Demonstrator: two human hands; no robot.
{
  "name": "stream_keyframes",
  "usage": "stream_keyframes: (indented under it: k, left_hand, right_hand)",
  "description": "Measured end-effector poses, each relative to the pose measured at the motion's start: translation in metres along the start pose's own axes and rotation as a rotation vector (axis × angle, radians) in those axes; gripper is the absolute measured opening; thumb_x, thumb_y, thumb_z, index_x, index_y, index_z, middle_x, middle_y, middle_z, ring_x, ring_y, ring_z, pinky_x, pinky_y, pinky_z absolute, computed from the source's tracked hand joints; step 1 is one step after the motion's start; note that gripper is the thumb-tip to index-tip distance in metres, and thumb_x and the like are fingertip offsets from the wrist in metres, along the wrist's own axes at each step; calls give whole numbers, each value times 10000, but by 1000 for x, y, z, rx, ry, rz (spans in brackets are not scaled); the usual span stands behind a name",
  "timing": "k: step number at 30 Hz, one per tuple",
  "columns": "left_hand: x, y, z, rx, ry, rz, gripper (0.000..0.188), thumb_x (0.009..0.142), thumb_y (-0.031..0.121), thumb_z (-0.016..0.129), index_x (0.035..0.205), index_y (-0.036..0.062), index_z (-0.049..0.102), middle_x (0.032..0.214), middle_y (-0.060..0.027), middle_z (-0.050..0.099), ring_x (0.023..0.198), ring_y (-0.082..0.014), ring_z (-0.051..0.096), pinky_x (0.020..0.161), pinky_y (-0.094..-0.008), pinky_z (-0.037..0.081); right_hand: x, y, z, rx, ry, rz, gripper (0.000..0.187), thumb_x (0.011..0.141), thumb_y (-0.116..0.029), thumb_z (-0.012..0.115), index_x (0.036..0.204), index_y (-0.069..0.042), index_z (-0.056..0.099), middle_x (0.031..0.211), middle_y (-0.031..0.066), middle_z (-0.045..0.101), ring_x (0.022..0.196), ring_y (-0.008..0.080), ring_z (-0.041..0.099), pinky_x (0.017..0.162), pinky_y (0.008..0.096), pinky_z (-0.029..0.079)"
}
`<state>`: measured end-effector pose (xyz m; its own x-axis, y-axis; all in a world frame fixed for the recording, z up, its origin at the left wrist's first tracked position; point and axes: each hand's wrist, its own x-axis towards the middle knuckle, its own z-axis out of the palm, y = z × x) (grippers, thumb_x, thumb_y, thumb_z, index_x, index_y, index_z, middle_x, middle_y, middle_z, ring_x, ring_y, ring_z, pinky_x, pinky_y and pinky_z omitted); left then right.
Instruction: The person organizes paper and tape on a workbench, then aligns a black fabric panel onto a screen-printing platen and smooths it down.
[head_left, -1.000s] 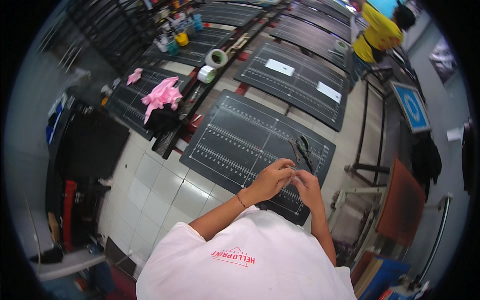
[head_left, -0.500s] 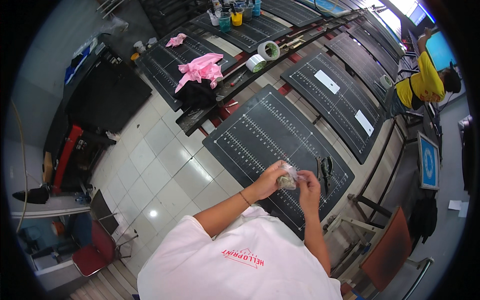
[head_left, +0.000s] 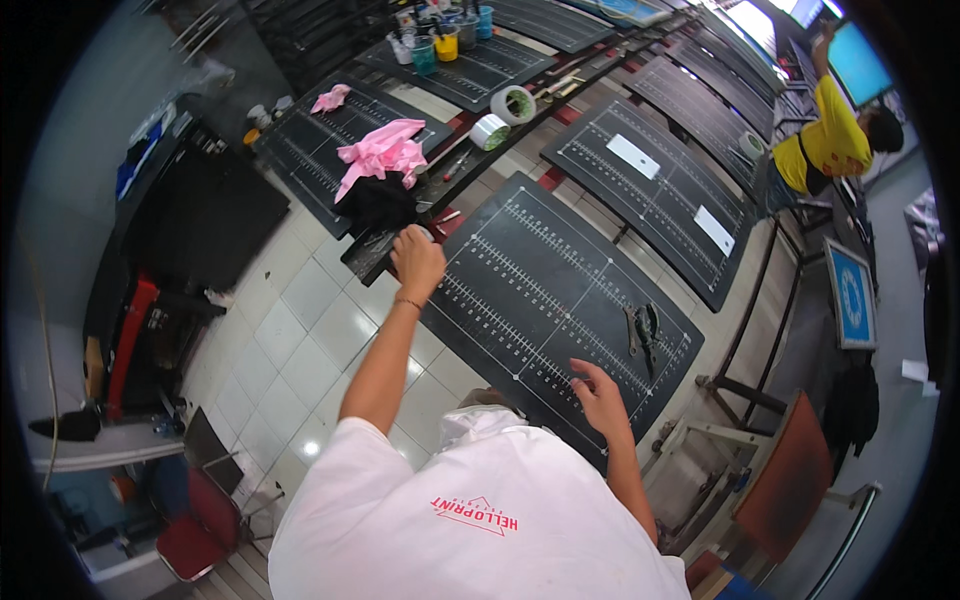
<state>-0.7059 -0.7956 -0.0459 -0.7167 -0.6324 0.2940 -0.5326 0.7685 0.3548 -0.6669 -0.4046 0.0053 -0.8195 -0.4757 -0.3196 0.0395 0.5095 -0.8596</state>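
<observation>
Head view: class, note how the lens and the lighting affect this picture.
Head view: fisheye bends the cutting mat edges and blackens the corners; glare spots shine on the floor tiles; the left hand and right hand look fairly sharp.

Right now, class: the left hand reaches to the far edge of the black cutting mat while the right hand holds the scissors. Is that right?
Not quite. In the head view the right hand rests empty on the black cutting mat; the scissors lie apart from it. The left hand does reach the far edge.
</observation>
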Motion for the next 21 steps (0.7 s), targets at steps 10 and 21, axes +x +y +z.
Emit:
stream_keyframes:
  k: [10, 21]
  left_hand:
    - [5, -30, 20, 59, -332, 2, 194, 873, 144, 542, 960, 10, 651, 975, -201, 653, 936, -404, 630, 804, -496, 496]
    - [-132, 169, 29, -790, -838, 330, 254, 887, 181, 583, 980, -43, 658, 935, -175, 686, 837, -289, 673, 745, -374, 526]
  right_hand:
    - [-9, 54, -61, -202, 417, 114, 403, 883, -192, 617, 1251, -32, 576, 1187, 142, 630, 1028, 296, 623, 901, 376, 481]
    - [86, 65, -79, -568, 543, 308, 573, 735, -329, 795, 1061, 54, 521, 1046, 264, 620, 984, 397, 624, 859, 451, 503]
